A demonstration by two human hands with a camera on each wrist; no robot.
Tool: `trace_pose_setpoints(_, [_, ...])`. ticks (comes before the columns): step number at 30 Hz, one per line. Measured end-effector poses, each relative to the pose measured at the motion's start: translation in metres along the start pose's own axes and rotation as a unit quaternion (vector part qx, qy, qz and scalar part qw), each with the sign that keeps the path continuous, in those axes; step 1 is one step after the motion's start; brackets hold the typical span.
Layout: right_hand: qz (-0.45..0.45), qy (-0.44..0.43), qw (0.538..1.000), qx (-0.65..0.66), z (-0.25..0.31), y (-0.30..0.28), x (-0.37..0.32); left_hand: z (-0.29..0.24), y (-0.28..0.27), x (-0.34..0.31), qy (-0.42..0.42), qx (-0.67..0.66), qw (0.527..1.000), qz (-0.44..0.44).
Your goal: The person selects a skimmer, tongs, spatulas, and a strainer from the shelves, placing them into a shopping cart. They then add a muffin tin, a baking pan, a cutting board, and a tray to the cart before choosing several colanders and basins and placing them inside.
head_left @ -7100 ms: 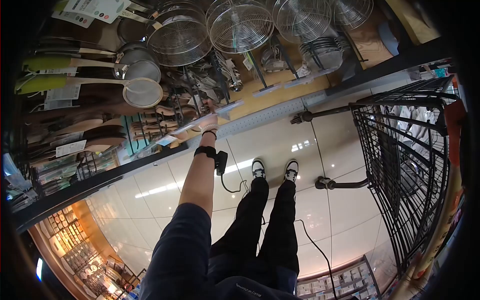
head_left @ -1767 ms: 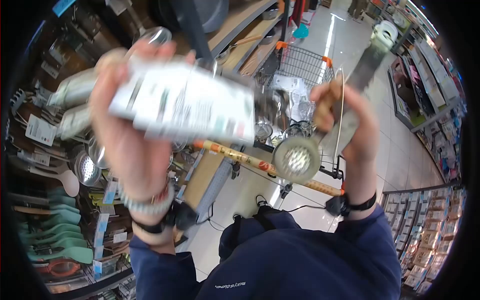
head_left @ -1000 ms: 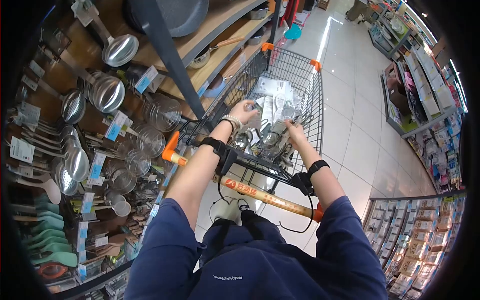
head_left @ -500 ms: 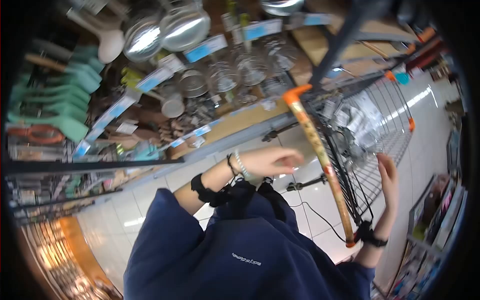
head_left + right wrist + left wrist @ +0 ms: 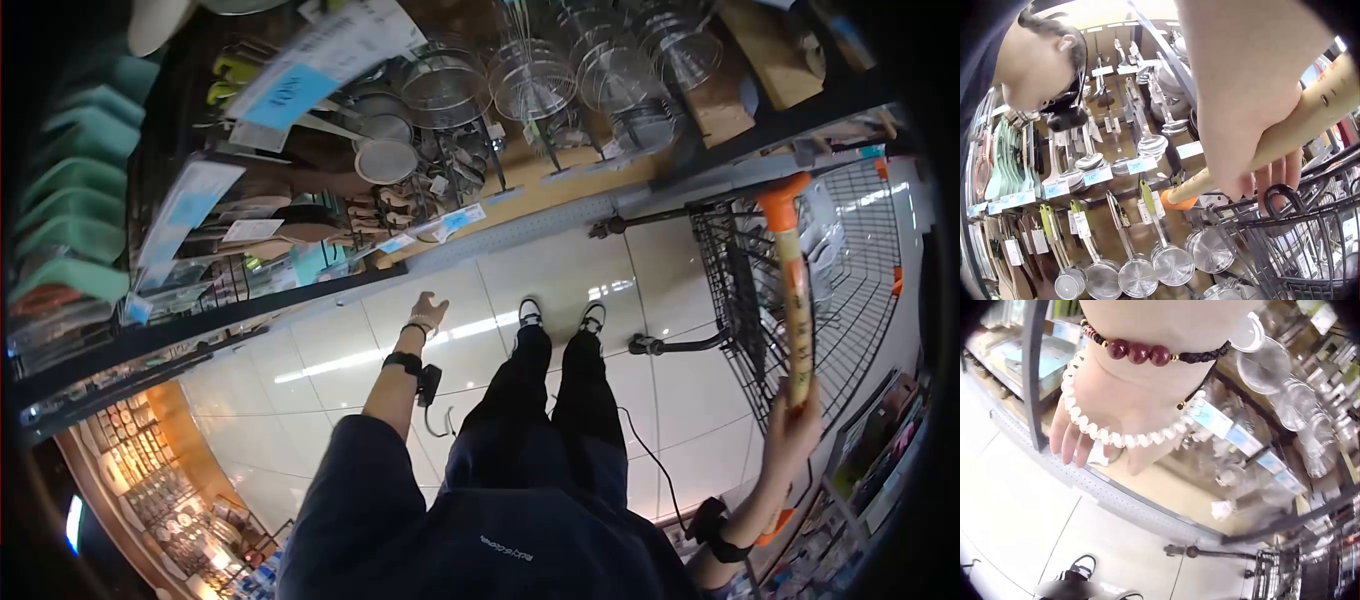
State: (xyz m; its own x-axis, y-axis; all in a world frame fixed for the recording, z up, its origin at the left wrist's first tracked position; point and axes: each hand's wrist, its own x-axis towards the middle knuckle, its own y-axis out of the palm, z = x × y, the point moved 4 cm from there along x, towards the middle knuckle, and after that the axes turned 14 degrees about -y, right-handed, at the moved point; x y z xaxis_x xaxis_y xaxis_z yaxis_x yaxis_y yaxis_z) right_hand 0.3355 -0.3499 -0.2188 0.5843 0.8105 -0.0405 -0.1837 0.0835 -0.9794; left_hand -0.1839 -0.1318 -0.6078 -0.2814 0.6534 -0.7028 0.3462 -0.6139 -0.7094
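Right hand (image 5: 797,428) has fingers curled round cart handle (image 5: 797,310); left hand (image 5: 429,313) well left of cart (image 5: 742,285), fingers loosely bent, free; strainers (image 5: 387,161) hang left of cart.

Grn spatulas (image 5: 82,225) abv price tags (image 5: 1024,199)

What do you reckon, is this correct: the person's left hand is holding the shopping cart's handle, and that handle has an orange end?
Not quite: the right hand, not the left hand, is holding the handle of the shopping cart, as the head view shows. The orange end is correct.
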Motion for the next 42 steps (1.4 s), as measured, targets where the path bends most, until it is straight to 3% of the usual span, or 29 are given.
trace_pose_setpoints(2, [-0.048, -0.005, 0.999, -0.025, 0.001, 0.001, -0.004, -0.001, -0.004, 0.027, -0.036, -0.032, 0.999, -0.025])
trace_pose_setpoints(4, [-0.105, -0.069, 0.991, -0.037, -0.007, 0.004, -0.007, -0.008, 0.000, 0.066, -0.068, -0.073, 0.994, -0.053])
trace_pose_setpoints(6, [-0.101, -0.062, 0.993, -0.023, -0.011, 0.005, -0.009, -0.010, 0.006, 0.104, 0.030, -0.159, 0.983, -0.083])
trace_pose_setpoints(10, [-0.083, 0.017, 0.993, 0.085, -0.054, 0.012, -0.032, -0.041, -0.002, 0.128, 0.034, -0.227, 0.969, -0.096])
trace_pose_setpoints(12, [-0.052, 0.047, 0.998, -0.005, -0.075, 0.007, -0.043, -0.044, -0.007, 0.145, -0.065, -0.185, 0.970, -0.142])
trace_pose_setpoints(14, [-0.059, 0.031, 0.998, -0.010, -0.079, 0.003, -0.048, -0.042, -0.003, 0.164, -0.082, -0.240, 0.939, -0.230])
trace_pose_setpoints(15, [-0.059, -0.055, 0.996, -0.030, -0.123, 0.000, -0.057, -0.042, -0.007, 0.169, -0.089, -0.261, 0.930, -0.243])
trace_pose_setpoints(16, [-0.054, -0.055, 0.997, -0.029, -0.106, 0.003, -0.046, -0.042, -0.010, 0.176, -0.090, -0.286, 0.922, -0.245])
trace_pose_setpoints(18, [-0.183, -0.165, 0.967, -0.057, -0.066, 0.000, -0.032, -0.041, -0.016, 0.187, -0.085, -0.335, 0.908, -0.235])
trace_pose_setpoints(19, [-0.194, -0.209, 0.958, -0.021, -0.055, 0.005, -0.021, -0.041, -0.020, 0.192, -0.081, -0.355, 0.903, -0.230])
trace_pose_setpoints(20, [-0.195, -0.159, 0.965, -0.075, -0.042, -0.005, -0.019, -0.040, -0.021, 0.194, -0.078, -0.371, 0.897, -0.228])
trace_pose_setpoints(22, [-0.284, -0.153, 0.941, 0.101, -0.023, 0.006, -0.010, -0.039, -0.025, 0.199, -0.075, -0.398, 0.884, -0.233])
trace_pose_setpoints(26, [-0.238, -0.094, 0.964, 0.074, -0.013, 0.016, -0.012, -0.036, -0.030, 0.204, -0.072, -0.427, 0.864, -0.258])
trace_pose_setpoints(36, [-0.200, -0.059, 0.977, 0.046, -0.004, 0.013, -0.012, -0.074, -0.062, 0.206, -0.126, -0.433, 0.843, -0.295])
trace_pose_setpoints(38, [-0.199, -0.055, 0.977, 0.046, -0.004, 0.011, -0.012, -0.071, -0.058, 0.228, 0.144, -0.539, 0.770, -0.310])
trace_pose_setpoints(40, [-0.196, -0.054, 0.978, 0.044, -0.005, 0.011, -0.011, -0.082, -0.067, 0.206, 0.185, -0.571, 0.743, -0.297])
trace_pose_setpoints(42, [-0.194, -0.053, 0.979, 0.042, -0.005, 0.012, -0.009, -0.086, -0.074, 0.193, 0.198, -0.506, 0.780, -0.311])
